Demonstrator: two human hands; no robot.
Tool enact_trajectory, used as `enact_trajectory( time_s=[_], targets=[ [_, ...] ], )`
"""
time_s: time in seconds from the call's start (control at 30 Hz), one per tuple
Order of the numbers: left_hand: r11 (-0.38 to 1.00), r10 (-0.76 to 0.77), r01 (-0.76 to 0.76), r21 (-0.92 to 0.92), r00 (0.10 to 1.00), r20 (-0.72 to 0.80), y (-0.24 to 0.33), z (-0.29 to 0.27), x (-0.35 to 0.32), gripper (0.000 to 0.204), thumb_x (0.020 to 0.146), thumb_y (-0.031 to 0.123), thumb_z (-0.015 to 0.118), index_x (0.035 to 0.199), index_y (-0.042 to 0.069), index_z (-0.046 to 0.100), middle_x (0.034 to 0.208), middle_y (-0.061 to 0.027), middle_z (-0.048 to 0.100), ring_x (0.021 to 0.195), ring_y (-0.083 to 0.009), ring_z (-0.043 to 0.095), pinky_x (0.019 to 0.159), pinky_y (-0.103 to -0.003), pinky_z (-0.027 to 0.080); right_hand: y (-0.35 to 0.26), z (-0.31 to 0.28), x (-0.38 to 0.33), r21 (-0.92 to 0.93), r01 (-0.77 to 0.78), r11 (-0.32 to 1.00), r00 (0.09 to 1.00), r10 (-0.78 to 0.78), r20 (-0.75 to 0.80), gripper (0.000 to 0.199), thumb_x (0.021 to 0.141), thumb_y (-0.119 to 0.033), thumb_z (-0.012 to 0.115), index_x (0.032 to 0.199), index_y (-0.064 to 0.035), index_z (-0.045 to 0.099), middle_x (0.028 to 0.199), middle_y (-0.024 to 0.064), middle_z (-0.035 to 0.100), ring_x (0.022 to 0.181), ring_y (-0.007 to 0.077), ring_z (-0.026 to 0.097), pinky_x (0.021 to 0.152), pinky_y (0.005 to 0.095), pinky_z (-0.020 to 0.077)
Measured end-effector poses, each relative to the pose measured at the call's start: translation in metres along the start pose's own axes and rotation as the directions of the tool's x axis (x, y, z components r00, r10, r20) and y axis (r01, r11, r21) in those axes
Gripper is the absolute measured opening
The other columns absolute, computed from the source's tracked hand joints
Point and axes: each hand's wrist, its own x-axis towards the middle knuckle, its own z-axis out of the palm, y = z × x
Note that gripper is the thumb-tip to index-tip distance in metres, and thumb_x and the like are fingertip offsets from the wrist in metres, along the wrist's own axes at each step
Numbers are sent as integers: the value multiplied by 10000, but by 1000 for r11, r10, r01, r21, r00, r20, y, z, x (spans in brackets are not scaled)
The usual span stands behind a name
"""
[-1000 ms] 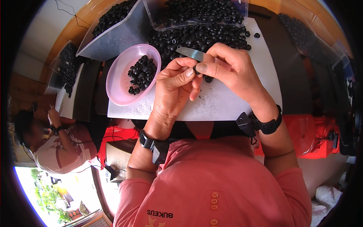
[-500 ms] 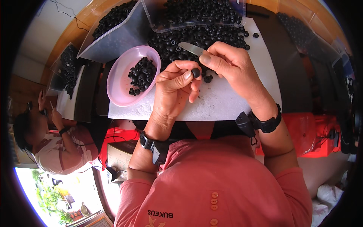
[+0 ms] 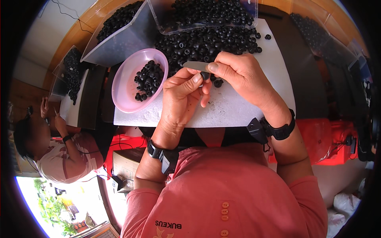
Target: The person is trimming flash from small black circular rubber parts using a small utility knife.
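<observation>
Between the thumb and fingers of my left hand [image 3: 180,89] is a small round black rubber part [image 3: 205,75]. My right hand [image 3: 244,75] grips a short blade [image 3: 195,66] with a rounded tip; its handle is hidden in the fingers. The blade lies across the top of the black part, seemingly touching it. Just beyond my hands spreads a heap of similar black parts [image 3: 198,45] on a white board [image 3: 254,107]. To the left of my left hand, a pink oval bowl [image 3: 124,85] holds a smaller pile of them.
Behind the heap, a clear plastic bin [image 3: 168,31] lies tipped with black parts inside. A second bin [image 3: 115,49] stands at the back left, another [image 3: 323,29] at the far right. At the left edge a co-worker [image 3: 71,156] sits at another board. Dark crumbs dot the white board.
My right hand has come down and slightly left, bringing the blade from above onto the black part. My left hand has stayed nearly in place.
</observation>
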Motion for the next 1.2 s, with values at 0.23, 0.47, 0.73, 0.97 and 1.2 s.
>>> enact_trajectory(
  time_s=[0.23,0.47,0.73,0.97,1.2],
  targets=[
    [1000,-26,26,7,1000,2,-3,-6,0,156,986,46,580,1070,-75,631,942,-148,654,731,-192,625,497,-291,503,0,0,-1,-23,20,1000,1000,-19,15,328,957,-283,635,733,-48,587,532,120,523,470,276,525,478,388,391],
    [1000,-20,20,1,1000,-20,-1,-3,0,191,984,38,574,1119,-85,629,946,-150,657,721,-185,621,488,-284,496,-6,-4,-2,-68,51,996,993,-43,109,335,954,-279,643,721,-41,602,542,117,535,471,259,528,478,369,394],
    [821,372,-277,499,923,-100,50,-8,-12,183,944,-10,595,1089,-63,693,916,-91,662,612,-123,566,484,-224,430,-6,-14,0,254,-120,960,978,158,-138,356,984,-282,624,766,-3,654,603,3,574,549,58,444,499,257,359],
    [-216,506,-163,963,824,253,76,-43,-12,231,770,-11,724,995,39,739,905,-64,637,844,-213,589,734,-334,481,-9,-9,1,338,4,941,955,97,-281,341,980,-265,634,756,-10,663,533,-38,457,505,23,380,458,231,287],
    [-344,274,-465,815,781,561,12,24,6,240,707,9,790,925,59,703,878,-78,597,834,-290,569,697,-399,481,-6,-12,2,346,3,938,939,116,-325,324,965,-248,653,752,-4,660,544,-38,485,511,24,398,467,234,298]
  ],
)
